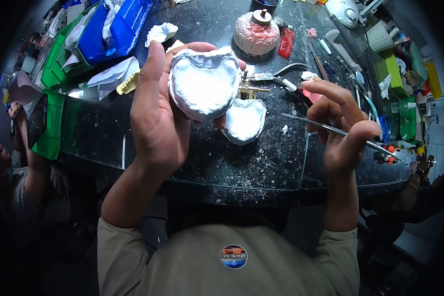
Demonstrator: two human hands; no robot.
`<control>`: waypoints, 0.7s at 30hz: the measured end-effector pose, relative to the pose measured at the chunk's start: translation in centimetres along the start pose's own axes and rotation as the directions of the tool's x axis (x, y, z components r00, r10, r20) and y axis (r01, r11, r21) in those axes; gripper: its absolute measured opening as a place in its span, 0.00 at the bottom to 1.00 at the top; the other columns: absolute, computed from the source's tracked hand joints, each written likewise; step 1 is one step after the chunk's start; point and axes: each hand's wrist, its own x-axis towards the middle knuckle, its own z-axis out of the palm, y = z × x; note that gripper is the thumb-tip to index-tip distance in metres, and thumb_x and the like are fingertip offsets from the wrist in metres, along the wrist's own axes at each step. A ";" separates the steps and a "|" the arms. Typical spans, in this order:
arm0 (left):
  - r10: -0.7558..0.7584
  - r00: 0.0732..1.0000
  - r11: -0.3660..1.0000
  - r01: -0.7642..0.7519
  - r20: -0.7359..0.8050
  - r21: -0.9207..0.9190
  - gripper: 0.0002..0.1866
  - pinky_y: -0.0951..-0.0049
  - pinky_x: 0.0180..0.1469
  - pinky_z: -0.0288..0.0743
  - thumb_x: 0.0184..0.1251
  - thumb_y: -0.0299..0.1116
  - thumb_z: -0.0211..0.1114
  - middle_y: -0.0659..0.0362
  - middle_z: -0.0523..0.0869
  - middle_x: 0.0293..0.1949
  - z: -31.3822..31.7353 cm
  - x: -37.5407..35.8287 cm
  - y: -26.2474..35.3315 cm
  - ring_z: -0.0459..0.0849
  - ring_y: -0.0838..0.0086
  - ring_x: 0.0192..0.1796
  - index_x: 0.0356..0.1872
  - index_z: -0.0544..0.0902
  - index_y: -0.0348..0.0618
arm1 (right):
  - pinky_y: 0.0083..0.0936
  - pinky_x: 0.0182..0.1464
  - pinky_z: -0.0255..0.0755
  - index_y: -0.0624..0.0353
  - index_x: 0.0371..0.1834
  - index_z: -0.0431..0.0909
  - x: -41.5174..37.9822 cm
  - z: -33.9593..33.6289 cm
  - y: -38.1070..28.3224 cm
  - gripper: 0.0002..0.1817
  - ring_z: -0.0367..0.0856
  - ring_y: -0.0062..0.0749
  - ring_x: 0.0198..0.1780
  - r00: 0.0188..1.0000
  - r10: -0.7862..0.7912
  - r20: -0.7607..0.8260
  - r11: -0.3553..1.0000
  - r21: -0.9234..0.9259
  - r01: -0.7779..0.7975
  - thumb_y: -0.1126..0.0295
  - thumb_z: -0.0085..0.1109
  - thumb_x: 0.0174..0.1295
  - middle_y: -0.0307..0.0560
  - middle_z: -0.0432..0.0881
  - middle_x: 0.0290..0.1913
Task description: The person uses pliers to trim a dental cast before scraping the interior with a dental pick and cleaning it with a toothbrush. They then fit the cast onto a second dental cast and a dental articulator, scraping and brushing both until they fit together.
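My left hand (158,108) holds a white plaster dental cast (204,84) up over the dark bench, its fingers wrapped behind it. Just below and to the right of that cast is a second, smaller white cast (245,122), beside a brass-coloured metal hinge piece (249,90). In my right hand (345,123) is a thin metal carving tool (330,129), gripped between thumb and fingers, its tip pointing left toward the smaller cast without touching it. A pink piece (312,95) shows behind the fingers of my right hand.
Blue bins (106,34) and a green bin (54,74) stand at the left. A pink-stained round pot (255,34) and a red lighter (286,42) lie ahead. Hand tools (340,49) and containers crowd the right. Other people sit at both sides; one arm (32,163) shows left.
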 end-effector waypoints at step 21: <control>-0.019 0.999 1.000 0.020 0.033 -0.019 0.36 0.77 0.31 0.80 0.78 0.58 0.26 0.34 0.80 0.53 -0.2 0.0 -0.2 0.86 0.69 0.41 0.62 0.68 0.36 | 0.13 0.21 0.57 0.65 0.55 0.76 -0.2 -0.3 -0.2 0.57 0.71 0.17 0.22 1.000 -0.011 0.017 1.000 -0.013 0.011 0.23 0.11 0.59 0.40 0.76 0.24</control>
